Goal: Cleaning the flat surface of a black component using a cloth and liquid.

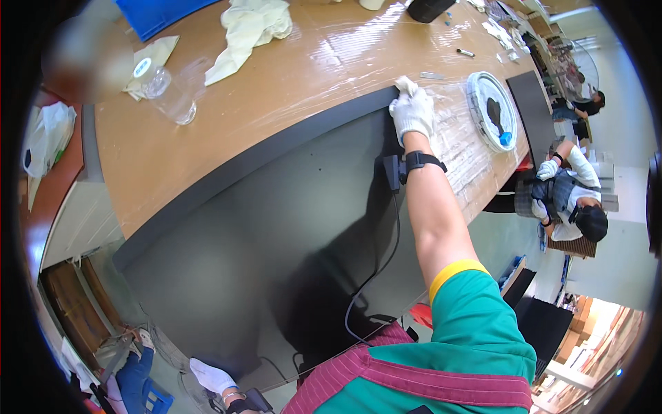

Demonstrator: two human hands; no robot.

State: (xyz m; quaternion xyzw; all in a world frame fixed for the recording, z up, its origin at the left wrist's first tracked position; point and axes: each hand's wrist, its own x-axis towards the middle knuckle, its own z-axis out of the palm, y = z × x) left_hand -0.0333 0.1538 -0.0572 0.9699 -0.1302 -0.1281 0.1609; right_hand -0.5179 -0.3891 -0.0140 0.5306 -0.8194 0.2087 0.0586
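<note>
A large dark grey panel (227,255) spans the middle of the view, its long raised far edge resting along the worktable. In a white glove, my right hand (414,114) is closed on the panel's far right corner, fingers bent over the edge. My left hand (212,377), also white-gloved, is low in the view at the panel's near left edge. Its fingers lie close together there and seem to grip that edge, though their tips are partly hidden. A black wrist strap with a small box (393,172) and a cable sits on my right wrist.
On the film-covered worktable (276,110) are a clear bottle (165,93), a pale cloth (252,31), a marker (465,52) and a round white tub lid (491,114) holding dark and blue items. Another dark panel (534,107) lies beyond. Co-workers, one gloved person (569,186) nearest, are at the right.
</note>
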